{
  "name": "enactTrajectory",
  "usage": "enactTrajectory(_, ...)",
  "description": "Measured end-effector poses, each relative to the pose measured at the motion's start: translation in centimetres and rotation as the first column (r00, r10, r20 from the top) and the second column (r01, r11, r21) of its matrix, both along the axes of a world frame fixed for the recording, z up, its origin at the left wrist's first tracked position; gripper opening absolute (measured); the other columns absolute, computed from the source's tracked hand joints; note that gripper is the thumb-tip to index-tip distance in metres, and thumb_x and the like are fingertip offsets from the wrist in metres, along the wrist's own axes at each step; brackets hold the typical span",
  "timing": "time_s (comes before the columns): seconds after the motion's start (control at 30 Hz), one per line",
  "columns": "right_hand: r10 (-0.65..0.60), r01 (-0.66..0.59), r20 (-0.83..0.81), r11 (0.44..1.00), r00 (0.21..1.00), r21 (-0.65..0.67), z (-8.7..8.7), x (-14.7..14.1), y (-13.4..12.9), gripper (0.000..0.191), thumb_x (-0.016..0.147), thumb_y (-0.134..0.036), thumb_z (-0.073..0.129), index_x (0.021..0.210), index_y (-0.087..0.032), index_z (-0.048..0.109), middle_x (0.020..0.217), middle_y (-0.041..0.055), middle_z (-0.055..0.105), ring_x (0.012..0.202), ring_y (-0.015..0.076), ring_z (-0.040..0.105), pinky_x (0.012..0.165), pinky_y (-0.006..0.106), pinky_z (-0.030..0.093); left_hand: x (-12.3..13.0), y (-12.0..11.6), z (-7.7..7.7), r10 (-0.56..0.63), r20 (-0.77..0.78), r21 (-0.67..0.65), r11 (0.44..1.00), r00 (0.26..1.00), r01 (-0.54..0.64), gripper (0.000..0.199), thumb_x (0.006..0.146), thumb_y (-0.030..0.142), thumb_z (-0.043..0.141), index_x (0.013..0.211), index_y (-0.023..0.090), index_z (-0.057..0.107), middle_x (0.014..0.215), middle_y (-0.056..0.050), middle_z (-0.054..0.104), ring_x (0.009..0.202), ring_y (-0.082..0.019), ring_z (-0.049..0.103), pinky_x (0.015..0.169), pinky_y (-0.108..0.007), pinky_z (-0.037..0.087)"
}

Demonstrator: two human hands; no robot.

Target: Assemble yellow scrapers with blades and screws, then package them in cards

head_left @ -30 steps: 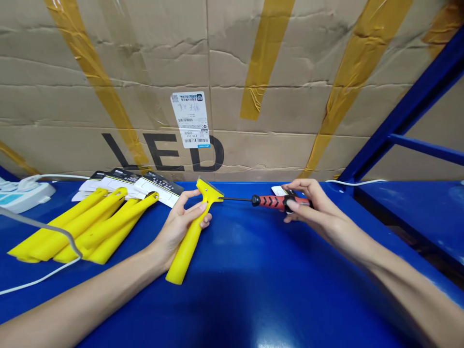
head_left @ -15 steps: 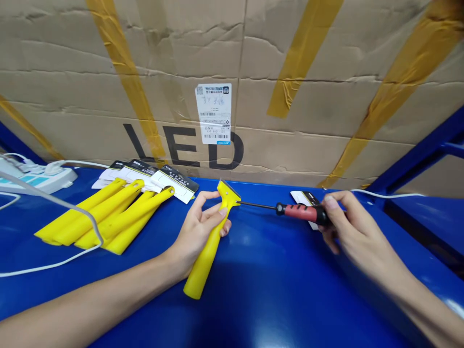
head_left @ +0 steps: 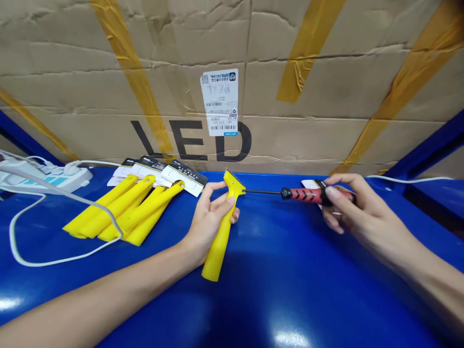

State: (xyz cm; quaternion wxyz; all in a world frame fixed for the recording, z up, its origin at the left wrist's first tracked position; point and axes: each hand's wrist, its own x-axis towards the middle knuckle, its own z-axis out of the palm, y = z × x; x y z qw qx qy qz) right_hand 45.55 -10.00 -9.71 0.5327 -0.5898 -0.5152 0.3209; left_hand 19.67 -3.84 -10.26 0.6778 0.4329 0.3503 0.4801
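My left hand (head_left: 213, 212) is closed round the neck of a yellow scraper (head_left: 218, 251), its handle slanting down toward me and its head with a thin blade edge pointing up. In my right hand (head_left: 357, 203) is a screwdriver (head_left: 308, 195) with a red and black handle, held level by its back end. The screwdriver's tip meets the right side of the scraper head; whether it sits in a screw is too small to tell. Behind my right fingers a black and white card (head_left: 313, 184) lies partly hidden.
Several yellow scrapers (head_left: 119, 212) with cardboard sleeves (head_left: 184, 176) lie to the left on the blue surface (head_left: 268, 290). A white power strip (head_left: 68, 180) and a loose white cable (head_left: 65, 260) are at far left. A large taped cardboard box (head_left: 174, 87) stands behind.
My right fingers have shifted forward along the screwdriver handle, which appears turned. The tip stays at the scraper head. The whole view has shifted slightly.
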Motion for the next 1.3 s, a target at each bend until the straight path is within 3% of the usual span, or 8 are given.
enactTrajectory(0.17,0.029,-0.027,-0.09,0.999,0.996,0.027,0.51,-0.46,0.34,0.046,0.082,-0.058,0.072,0.113,-0.03,0.053,0.102,0.004,0.065,0.072,0.0182,0.067,0.056,0.031,0.056,0.05,-0.09,0.32,0.045,-0.009,-0.023,0.999,0.999,-0.045,0.05,0.074,0.022,0.081,0.112,0.024,0.049,0.08,0.002,0.068,0.056,-0.008,0.056,0.057,-0.021,0.043)
enactTrajectory(0.33,-0.027,0.026,0.062,0.999,0.998,0.026,0.34,-0.16,0.59,0.039,0.092,-0.063,0.058,0.103,-0.025,0.053,0.066,-0.0043,0.055,0.046,0.0108,0.049,0.043,0.025,0.041,0.14,-0.07,0.52,0.034,-0.02,-0.003,0.999,0.999,-0.034,0.05,0.073,0.025,0.083,0.111,0.024,0.05,0.079,0.002,0.067,0.056,-0.008,0.056,0.057,-0.021,0.042)
enactTrajectory(0.5,0.161,-0.164,0.062,0.986,0.985,0.033,0.01,0.37,0.51,0.049,0.088,-0.058,0.067,0.124,-0.028,0.053,0.099,0.0025,0.066,0.078,0.0165,0.067,0.074,0.032,0.056,0.15,0.14,0.49,0.063,-0.017,-0.017,0.998,0.998,-0.063,0.054,0.071,0.024,0.085,0.112,0.024,0.049,0.076,0.004,0.066,0.056,-0.008,0.056,0.058,-0.021,0.043)
enactTrajectory(0.63,-0.041,0.044,0.186,0.999,0.982,-0.013,-0.1,0.26,0.55,0.044,0.094,-0.066,0.051,0.104,-0.024,0.059,0.067,-0.0036,0.054,0.049,0.0111,0.049,0.049,0.027,0.045,0.16,0.3,0.43,0.032,-0.03,0.005,0.999,0.999,-0.032,0.054,0.072,0.024,0.084,0.112,0.024,0.049,0.074,0.004,0.066,0.056,-0.008,0.056,0.057,-0.02,0.042)
enactTrajectory(0.8,0.16,-0.159,-0.025,0.987,0.987,0.027,-0.27,0.38,0.46,0.044,0.089,-0.057,0.066,0.121,-0.028,0.054,0.098,0.0025,0.064,0.08,0.0169,0.065,0.067,0.031,0.056,0.22,0.16,0.44,0.058,-0.025,-0.024,0.998,0.998,-0.059,0.054,0.071,0.022,0.083,0.112,0.024,0.049,0.075,0.003,0.066,0.055,-0.009,0.056,0.057,-0.021,0.043)
enactTrajectory(0.93,-0.057,0.058,0.115,0.998,0.992,-0.002,-0.15,0.25,0.4,0.04,0.094,-0.064,0.054,0.098,-0.025,0.054,0.063,-0.0055,0.051,0.047,0.0105,0.046,0.044,0.024,0.039,0.12,0.04,0.28,0.019,-0.025,0.007,1.0,0.999,-0.019,0.052,0.071,0.024,0.083,0.111,0.024,0.05,0.076,0.003,0.066,0.056,-0.009,0.057,0.057,-0.021,0.043)
enactTrajectory(1.1,0.164,-0.165,0.068,0.986,0.984,0.008,0.2,0.05,0.09,0.044,0.091,-0.058,0.063,0.12,-0.027,0.052,0.09,0.0009,0.065,0.072,0.0157,0.064,0.066,0.03,0.054,-0.04,0.18,0.18,0.063,0.0,-0.017,0.998,0.998,-0.063,0.056,0.069,0.023,0.085,0.113,0.024,0.05,0.075,0.004,0.065,0.055,-0.009,0.056,0.056,-0.021,0.043)
enactTrajectory(1.3,0.056,-0.056,0.043,0.998,0.998,-0.011,0.09,-0.06,-0.09,0.041,0.093,-0.063,0.056,0.108,-0.026,0.053,0.088,0.0012,0.064,0.065,0.0143,0.061,0.057,0.028,0.052,0.12,0.09,0.46,0.055,-0.015,-0.012,0.998,0.998,-0.055,0.055,0.07,0.021,0.083,0.113,0.023,0.049,0.075,0.003,0.066,0.055,-0.008,0.056,0.056,-0.02,0.043)
